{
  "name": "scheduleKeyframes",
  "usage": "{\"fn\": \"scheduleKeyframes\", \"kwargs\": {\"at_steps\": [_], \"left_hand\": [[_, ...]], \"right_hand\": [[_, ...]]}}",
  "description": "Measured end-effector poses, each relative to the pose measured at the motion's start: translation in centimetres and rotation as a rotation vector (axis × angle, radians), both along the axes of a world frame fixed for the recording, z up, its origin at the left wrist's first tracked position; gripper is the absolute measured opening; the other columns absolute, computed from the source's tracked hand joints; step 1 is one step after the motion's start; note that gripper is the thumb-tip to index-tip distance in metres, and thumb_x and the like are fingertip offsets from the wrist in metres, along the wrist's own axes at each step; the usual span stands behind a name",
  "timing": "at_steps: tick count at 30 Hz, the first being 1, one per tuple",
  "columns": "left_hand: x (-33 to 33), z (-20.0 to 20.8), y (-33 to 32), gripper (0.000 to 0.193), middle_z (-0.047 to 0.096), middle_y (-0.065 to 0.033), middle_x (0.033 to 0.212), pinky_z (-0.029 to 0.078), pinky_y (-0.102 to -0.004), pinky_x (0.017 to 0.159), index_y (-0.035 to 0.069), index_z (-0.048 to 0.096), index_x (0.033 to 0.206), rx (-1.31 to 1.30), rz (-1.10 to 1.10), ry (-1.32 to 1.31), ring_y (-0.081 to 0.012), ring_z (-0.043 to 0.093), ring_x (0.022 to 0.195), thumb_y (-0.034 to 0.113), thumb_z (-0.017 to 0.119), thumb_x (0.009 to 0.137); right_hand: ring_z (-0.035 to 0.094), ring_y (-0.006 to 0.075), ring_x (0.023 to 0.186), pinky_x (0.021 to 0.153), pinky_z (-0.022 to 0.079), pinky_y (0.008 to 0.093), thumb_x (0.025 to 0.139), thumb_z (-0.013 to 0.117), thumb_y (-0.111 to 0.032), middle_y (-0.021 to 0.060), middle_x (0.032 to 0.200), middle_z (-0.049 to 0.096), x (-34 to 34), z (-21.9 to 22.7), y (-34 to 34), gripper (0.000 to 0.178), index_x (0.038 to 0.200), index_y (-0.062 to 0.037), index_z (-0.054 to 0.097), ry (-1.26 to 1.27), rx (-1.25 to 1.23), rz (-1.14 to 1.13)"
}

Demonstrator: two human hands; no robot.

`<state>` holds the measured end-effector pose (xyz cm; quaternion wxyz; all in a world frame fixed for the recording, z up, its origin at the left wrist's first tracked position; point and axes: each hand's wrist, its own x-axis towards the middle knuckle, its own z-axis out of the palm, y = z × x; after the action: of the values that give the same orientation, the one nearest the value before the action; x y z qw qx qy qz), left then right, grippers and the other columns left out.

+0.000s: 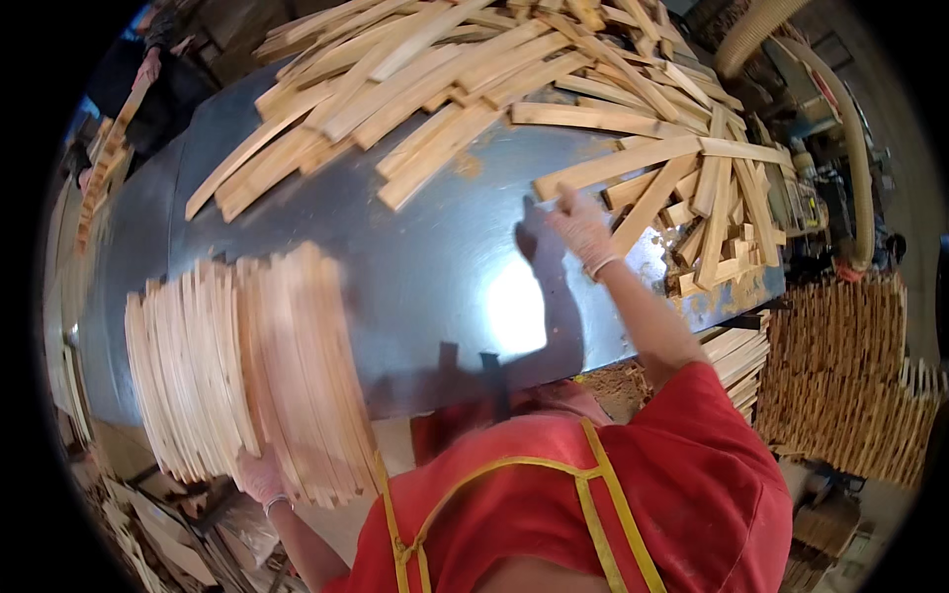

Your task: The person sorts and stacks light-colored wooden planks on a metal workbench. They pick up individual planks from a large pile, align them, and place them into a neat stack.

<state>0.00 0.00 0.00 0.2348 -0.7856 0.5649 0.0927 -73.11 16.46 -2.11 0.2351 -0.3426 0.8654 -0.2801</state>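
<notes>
The left hand (261,478) touches the near end of the row of slats (188,376), left on the tabletop (415,287); the right hand (581,229) meets a loose slat (633,165). Whether either's fingers grip, I cannot tell.

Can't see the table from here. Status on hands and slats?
Left hand at row of slats, near end. Right hand beside loose slats, contact unclear. Loose slats overlap on table.

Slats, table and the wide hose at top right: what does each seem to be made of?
Slats: wood, apparently unvarnished; pale tan with visible grain.
Table: probably sheet metal, though a coated board is possible; dark, smooth, with bright glare.
Hose: perhaps flexible plastic, tan; ribbing suggests it.
</notes>
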Motion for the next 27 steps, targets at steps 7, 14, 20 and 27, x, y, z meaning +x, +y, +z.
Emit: {"fn": "scheduleKeyframes", "kwargs": {"at_steps": [7, 14, 20, 27], "left_hand": [[-19.8, 3.2, 1.5, 0.086, 0.042, -0.0173, 0.167, 0.035, -0.0449, 0.127, 0.009, 0.038, 0.164, -0.277, -0.329, 0.163, -0.0329, 0.034, 0.157, 0.041, 0.074, 0.092], [-41.2, -0.1, 8.8, 0.096, 0.047, -0.0132, 0.16, 0.028, -0.0409, 0.126, 0.007, 0.047, 0.158, -0.145, -0.902, 0.515, -0.0309, 0.034, 0.154, 0.046, 0.086, 0.08], [-44.8, -2.7, 9.8, 0.1, 0.057, -0.0143, 0.143, 0.039, -0.0471, 0.116, 0.013, 0.042, 0.161, 0.184, -0.886, 0.336, -0.0364, 0.051, 0.138, 0.05, 0.083, 0.079], [-37.8, -1.7, 11.8, 0.071, 0.067, -0.0165, 0.127, 0.05, -0.0347, 0.104, 0.011, 0.053, 0.156, 0.719, -0.239, 1.356, -0.0206, 0.064, 0.119, 0.026, 0.071, 0.088]], "right_hand": [[0.066, 0.0313, 0.121, 0.103, 0.049, 0.0437, 0.08, 0.085, -0.024, 0.009, 0.122, 0.073, -15.3, 0.3, -0.5, 0.064, 0.139, -0.0189, 0.061, 0.82, 0.347, 0.562], [0.065, 0.0311, 0.121, 0.104, 0.048, 0.0489, 0.082, 0.079, -0.036, 0.006, 0.115, 0.073, -6.1, -0.1, 0.3, 0.055, 0.134, -0.0227, 0.065, 0.626, -0.208, 0.771], [0.059, 0.0383, 0.129, 0.114, 0.043, 0.0487, 0.086, 0.075, -0.044, 0.0229, 0.134, 0.065, -14.8, -0.2, 8.2, 0.068, 0.136, 0.0018, 0.064, 0.75, -0.064, -0.259], [0.064, 0.0456, 0.124, 0.105, 0.053, 0.0491, 0.085, 0.078, -0.042, 0.0306, 0.131, 0.065, -22.6, -6.2, 18.5, 0.079, 0.144, -0.0017, 0.048, 0.479, 0.297, -0.702]]}}
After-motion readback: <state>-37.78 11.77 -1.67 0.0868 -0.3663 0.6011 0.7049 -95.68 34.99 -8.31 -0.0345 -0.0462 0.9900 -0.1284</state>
